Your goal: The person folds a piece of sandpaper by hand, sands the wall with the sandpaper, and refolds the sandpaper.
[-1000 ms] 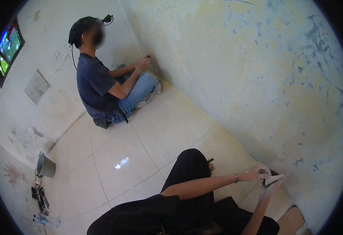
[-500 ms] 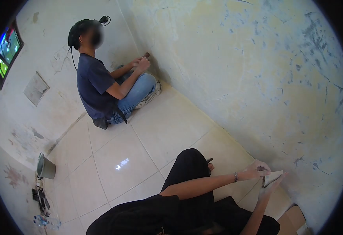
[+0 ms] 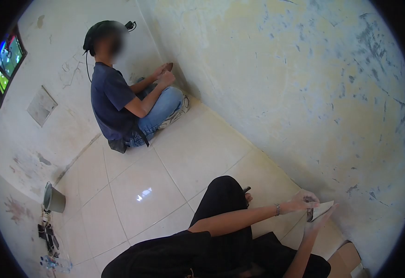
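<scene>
Both of my hands hold a small folded piece of sandpaper (image 3: 323, 210), pale on one face and dark brown on the other, close to the base of the wall. My left hand (image 3: 305, 199), with a bracelet or watch at the wrist, pinches its upper left end. From below, my right hand (image 3: 320, 223) grips the opposite edge, fingers along the pale face. Whitish dust coats the fingers of both hands. Some fingertips are hidden behind the sheet.
A co-worker (image 3: 114, 102) sits cross-legged by the far corner, holding a brown piece (image 3: 169, 67). The patchy wall (image 3: 281, 83) runs along the right. A grey bucket (image 3: 55, 198), cables (image 3: 48, 236) and plastic bottles (image 3: 54, 263) stand left; cardboard (image 3: 346, 259) lies lower right.
The sandpaper has tilted slightly between my hands, showing more of its dark side. The co-worker's head has turned a little, and the brown piece in their hands has shifted.
</scene>
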The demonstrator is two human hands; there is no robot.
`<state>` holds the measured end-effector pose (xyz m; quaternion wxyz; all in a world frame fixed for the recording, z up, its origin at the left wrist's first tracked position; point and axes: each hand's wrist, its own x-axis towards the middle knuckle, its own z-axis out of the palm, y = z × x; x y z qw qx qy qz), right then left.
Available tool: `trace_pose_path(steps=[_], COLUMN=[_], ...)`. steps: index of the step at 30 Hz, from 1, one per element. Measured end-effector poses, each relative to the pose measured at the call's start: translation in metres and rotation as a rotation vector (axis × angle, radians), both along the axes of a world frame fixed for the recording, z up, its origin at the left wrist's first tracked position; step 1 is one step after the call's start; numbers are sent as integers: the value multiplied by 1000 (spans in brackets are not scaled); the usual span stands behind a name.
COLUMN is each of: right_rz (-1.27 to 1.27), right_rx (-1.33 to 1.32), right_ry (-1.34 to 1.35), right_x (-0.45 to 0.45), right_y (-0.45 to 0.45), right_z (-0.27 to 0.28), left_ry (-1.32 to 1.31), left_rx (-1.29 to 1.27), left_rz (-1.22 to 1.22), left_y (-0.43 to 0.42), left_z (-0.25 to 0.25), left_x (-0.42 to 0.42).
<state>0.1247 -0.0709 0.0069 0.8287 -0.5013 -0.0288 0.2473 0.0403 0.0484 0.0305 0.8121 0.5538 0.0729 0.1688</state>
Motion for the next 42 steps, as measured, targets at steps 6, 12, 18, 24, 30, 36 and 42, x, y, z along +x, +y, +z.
trace_pose_path(steps=[6, 12, 18, 24, 30, 36, 42], right_rz=[-6, -63, -39, 19, 120, 83, 83], right_rx=[-10, -36, 11, -230, -238, -148, -84], right_ry=[76, 40, -1, 9, -69, -74, 94], right_x=[-1, -11, -6, 1, 2, -1, 1], right_y=[3, 7, 11, 16, 17, 12, 14], right_z=[10, 23, 14, 22, 14, 18, 17], left_ry=[11, -6, 59, 176, 91, 33, 137], left_rx=[15, 5, 110, 55, 25, 43, -59], left_rz=[3, 12, 152, 398, 390, 164, 145], left_y=[0, -1, 7, 18, 20, 12, 17], left_z=[0, -3, -13, -15, 1, 2, 2], left_x=[-1, 0, 6, 9, 4, 0, 1])
